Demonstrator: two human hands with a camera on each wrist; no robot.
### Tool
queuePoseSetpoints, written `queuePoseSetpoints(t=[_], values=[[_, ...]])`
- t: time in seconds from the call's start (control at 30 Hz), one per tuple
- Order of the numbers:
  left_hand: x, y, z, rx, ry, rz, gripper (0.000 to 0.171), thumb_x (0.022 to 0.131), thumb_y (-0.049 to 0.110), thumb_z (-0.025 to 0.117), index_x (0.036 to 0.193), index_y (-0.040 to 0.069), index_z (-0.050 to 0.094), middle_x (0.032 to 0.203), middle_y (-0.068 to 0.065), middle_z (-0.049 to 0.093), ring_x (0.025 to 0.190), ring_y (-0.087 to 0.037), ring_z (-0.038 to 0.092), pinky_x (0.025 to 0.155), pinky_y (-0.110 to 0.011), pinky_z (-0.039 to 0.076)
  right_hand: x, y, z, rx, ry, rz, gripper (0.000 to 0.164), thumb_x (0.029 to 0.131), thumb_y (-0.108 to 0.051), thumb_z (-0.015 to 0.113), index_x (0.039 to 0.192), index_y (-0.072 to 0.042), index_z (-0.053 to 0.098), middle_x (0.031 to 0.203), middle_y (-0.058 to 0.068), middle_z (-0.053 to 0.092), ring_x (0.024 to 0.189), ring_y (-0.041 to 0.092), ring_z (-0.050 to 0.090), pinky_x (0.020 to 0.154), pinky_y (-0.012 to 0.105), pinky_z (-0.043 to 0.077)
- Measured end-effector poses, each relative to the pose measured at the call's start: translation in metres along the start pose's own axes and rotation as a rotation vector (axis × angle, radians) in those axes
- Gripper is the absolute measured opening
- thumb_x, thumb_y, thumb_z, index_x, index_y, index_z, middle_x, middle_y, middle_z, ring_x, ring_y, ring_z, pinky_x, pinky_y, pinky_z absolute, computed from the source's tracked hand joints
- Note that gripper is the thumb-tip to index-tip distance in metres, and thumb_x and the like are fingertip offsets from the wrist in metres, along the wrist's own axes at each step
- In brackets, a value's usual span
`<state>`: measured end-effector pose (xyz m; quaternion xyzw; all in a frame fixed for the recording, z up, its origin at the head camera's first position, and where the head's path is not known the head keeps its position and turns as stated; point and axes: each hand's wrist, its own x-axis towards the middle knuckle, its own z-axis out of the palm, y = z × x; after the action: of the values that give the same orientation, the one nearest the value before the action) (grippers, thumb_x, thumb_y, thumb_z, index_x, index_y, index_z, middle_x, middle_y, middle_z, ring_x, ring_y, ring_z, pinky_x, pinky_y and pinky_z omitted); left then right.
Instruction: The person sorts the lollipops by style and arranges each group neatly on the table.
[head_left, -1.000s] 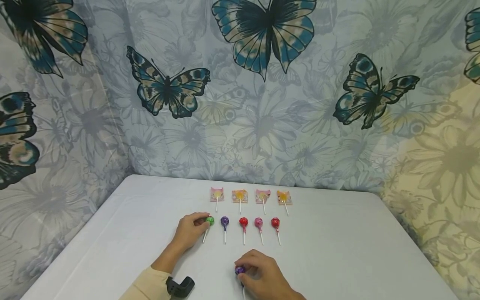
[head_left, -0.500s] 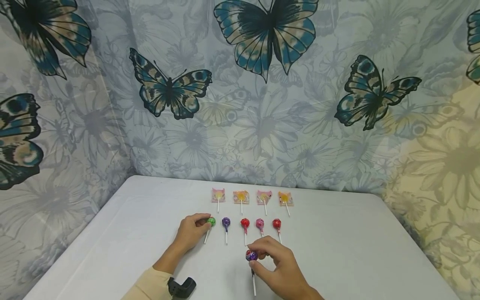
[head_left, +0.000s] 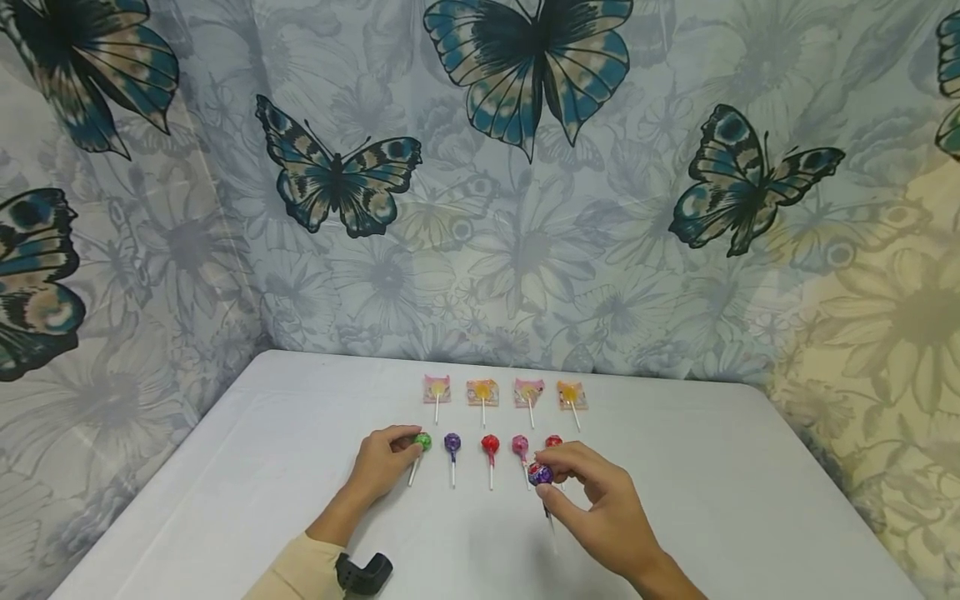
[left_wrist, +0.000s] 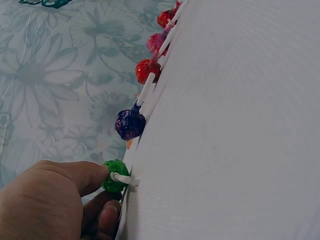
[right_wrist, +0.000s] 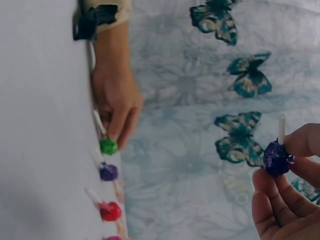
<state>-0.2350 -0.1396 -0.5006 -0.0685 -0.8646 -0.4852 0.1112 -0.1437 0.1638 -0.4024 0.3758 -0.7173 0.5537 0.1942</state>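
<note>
My left hand [head_left: 384, 462] pinches the head of a green lollipop [left_wrist: 116, 175] at the left end of a row on the table. My right hand [head_left: 600, 504] holds a purple lollipop [right_wrist: 276, 158] by its wrapped head, raised over the table, its white stick pointing down toward me in the head view. To the right of the green one lie another purple lollipop [head_left: 452, 443], a red lollipop [head_left: 490, 445] and a pink lollipop [head_left: 520, 445]. A second red lollipop [head_left: 553, 441] at the right end is partly hidden behind my right hand.
Behind that row lie several flat lollipops in clear, pink and orange wrappers, among them an orange-wrapped lollipop [head_left: 572, 395]. They rest on a white-covered table [head_left: 300, 433]. A butterfly-print cloth [head_left: 525, 275] hangs behind the table. A black band [head_left: 363, 575] circles my left wrist.
My right hand has lifted the purple lollipop and carried it forward and to the right, toward the right end of the row. My left hand stays on the green lollipop.
</note>
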Motion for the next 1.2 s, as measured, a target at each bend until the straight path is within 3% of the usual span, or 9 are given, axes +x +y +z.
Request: queuePoseSetpoints(t=[0.27, 0.67, 0.9, 1.2], values=[[0.000, -0.002, 0.000, -0.004, 0.000, 0.001, 0.026, 0.084, 0.005, 0.072, 0.110, 0.001, 0.071, 0.080, 0.002, 0.061, 0.072, -0.014, 0.053, 0.063, -0.027, 0.046, 0.011, 0.008, -0.020, -0.031, 0.046, -0.022, 0.042, 0.075, 0.024, 0.067, 0.112, 0.004, 0.065, 0.105, 0.016, 0.062, 0.091, 0.021, 0.058, 0.078, 0.025, 0.049], [0.001, -0.004, 0.001, 0.012, -0.007, 0.003, 0.026, 0.084, 0.005, 0.072, 0.110, 0.002, 0.071, 0.082, 0.002, 0.063, 0.073, -0.014, 0.053, 0.064, -0.027, 0.046, 0.012, 0.041, -0.048, -0.141, 0.107, 0.077, 0.036, 0.079, 0.021, 0.065, 0.112, 0.005, 0.065, 0.103, 0.013, 0.063, 0.089, 0.017, 0.060, 0.078, 0.021, 0.050], [0.001, -0.005, 0.001, 0.015, -0.005, 0.008, 0.026, 0.084, 0.005, 0.072, 0.110, 0.002, 0.072, 0.081, 0.002, 0.062, 0.072, -0.014, 0.053, 0.064, -0.027, 0.046, 0.005, 0.070, -0.053, -0.245, 0.154, 0.146, 0.034, 0.079, 0.019, 0.067, 0.110, 0.006, 0.066, 0.100, 0.016, 0.064, 0.083, 0.016, 0.060, 0.075, 0.018, 0.048], [0.001, -0.003, 0.000, 0.020, 0.001, 0.026, 0.026, 0.084, 0.004, 0.072, 0.110, 0.001, 0.072, 0.080, 0.002, 0.061, 0.071, -0.014, 0.052, 0.063, -0.027, 0.046, -0.007, 0.099, -0.055, -0.298, 0.158, 0.266, 0.028, 0.083, 0.008, 0.070, 0.111, 0.001, 0.068, 0.098, 0.008, 0.067, 0.085, 0.016, 0.064, 0.074, 0.018, 0.049]])
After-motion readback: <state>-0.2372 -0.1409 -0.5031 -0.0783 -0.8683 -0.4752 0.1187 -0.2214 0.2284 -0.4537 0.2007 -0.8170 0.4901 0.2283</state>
